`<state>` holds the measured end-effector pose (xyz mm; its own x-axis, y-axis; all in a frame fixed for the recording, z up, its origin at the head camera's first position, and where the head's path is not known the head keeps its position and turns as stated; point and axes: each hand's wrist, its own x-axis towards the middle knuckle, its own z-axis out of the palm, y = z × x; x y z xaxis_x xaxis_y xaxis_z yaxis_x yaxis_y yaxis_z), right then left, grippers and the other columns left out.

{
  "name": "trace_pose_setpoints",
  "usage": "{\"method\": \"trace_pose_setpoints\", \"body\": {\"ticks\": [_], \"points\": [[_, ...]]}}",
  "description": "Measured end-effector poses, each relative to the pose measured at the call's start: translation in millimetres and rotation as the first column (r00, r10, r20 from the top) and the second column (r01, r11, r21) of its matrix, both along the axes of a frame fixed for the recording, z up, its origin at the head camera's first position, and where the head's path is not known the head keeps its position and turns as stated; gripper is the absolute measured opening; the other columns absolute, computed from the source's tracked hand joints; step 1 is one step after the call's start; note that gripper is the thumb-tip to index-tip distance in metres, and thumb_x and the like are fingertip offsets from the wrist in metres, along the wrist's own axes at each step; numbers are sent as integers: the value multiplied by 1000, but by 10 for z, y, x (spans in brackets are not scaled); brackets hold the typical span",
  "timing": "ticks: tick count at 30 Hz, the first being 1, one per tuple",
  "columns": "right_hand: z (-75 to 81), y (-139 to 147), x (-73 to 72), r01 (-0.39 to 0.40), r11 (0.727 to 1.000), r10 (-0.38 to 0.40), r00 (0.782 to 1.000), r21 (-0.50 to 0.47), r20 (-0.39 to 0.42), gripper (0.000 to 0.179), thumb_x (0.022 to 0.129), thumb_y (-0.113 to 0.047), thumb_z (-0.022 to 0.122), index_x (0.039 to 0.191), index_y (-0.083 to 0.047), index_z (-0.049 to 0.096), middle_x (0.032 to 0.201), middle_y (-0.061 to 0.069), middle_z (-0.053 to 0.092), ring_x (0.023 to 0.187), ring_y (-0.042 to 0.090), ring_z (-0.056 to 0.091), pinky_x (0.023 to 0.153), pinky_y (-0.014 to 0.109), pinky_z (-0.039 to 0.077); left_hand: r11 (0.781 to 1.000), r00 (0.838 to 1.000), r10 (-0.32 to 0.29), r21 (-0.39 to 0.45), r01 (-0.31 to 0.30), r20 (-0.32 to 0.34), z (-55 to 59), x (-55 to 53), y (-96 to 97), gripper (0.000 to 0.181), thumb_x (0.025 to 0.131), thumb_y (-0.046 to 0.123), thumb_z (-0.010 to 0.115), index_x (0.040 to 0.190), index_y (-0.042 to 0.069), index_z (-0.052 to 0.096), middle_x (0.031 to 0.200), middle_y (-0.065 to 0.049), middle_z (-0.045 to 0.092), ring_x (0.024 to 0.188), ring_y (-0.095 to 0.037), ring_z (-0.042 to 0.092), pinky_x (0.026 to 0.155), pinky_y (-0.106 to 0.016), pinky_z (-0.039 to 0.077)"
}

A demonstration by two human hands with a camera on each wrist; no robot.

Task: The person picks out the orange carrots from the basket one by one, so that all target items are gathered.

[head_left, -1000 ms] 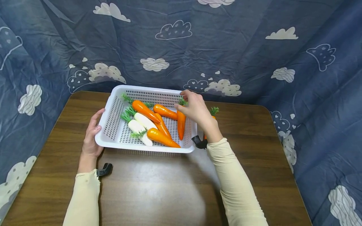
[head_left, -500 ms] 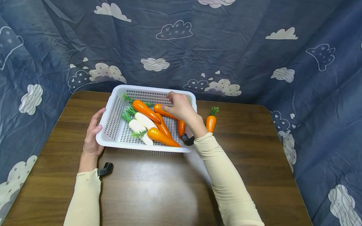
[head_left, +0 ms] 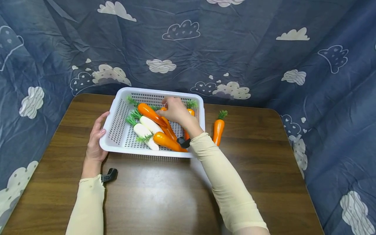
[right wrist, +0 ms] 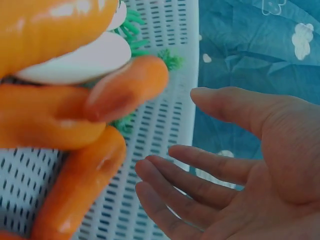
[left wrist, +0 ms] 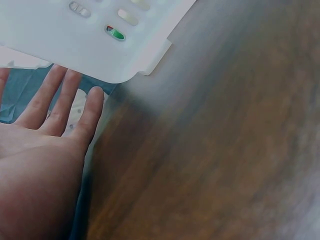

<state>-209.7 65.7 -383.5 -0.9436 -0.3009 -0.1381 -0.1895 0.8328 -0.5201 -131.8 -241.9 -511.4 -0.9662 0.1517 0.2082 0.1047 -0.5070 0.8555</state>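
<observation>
The right hand [head_left: 176, 111], fingers parted around nothing, has shifted leftward from the right end of the white perforated plastic basket [head_left: 132, 151] to above its middle. Glossy orange carrots [head_left: 148, 111] and smooth white radishes [head_left: 141, 130] lie inside. The left hand [head_left: 96, 140], fingers fairly straight, touches the basket's left end. Right of the basket, a green-topped orange carrot [head_left: 218, 130] (mostly hidden a second ago) shows nearly whole.

Bench [head_left: 249, 199]: brown wood-grain top with rounded far corners.
White perforated plastic basket [head_left: 132, 152]: on its far half, left of centre.
Glossy orange carrot [head_left: 218, 130]: directly on the wood, just right of the basket, leafy green top pointing away.
</observation>
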Motion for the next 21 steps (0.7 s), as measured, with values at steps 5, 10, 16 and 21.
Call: {"method": "trace_pose_setpoints", "body": {"ticks": [5,10,16,21], "points": [[-63,-126,-43,-18,1000,18,999,-6,37,48,98,-32,76,135,-3,66,118,13,72,108,25,61,95,39,51,1000,1000,2,-3,-2,5,14,-1,0,65,97,16,40,162,18,36,162,-13,38,121,-28,55,89,-33,57],[-114,-203,-87,-23,1000,22,998,16,59,47,98,-31,76,135,-5,66,118,9,71,104,21,61,94,35,50,1000,1000,18,-16,-18,25,47,-5,29,65,96,16,40,161,19,38,163,-12,38,124,-29,53,90,-34,56],[-160,-287,-154,6,999,-12,992,45,122,45,96,-31,78,133,-7,67,126,8,69,111,22,58,98,34,50,1000,1000,18,-11,-17,25,50,0,25,66,96,15,39,162,18,36,163,-12,37,124,-28,52,91,-33,55],[-177,-329,-168,6,998,-15,987,56,163,47,94,-32,81,132,-7,67,128,8,67,109,22,57,95,33,51,1000,999,20,-11,-19,25,43,2,22,66,96,15,39,162,19,37,163,-12,38,122,-28,53,90,-33,56]]}}
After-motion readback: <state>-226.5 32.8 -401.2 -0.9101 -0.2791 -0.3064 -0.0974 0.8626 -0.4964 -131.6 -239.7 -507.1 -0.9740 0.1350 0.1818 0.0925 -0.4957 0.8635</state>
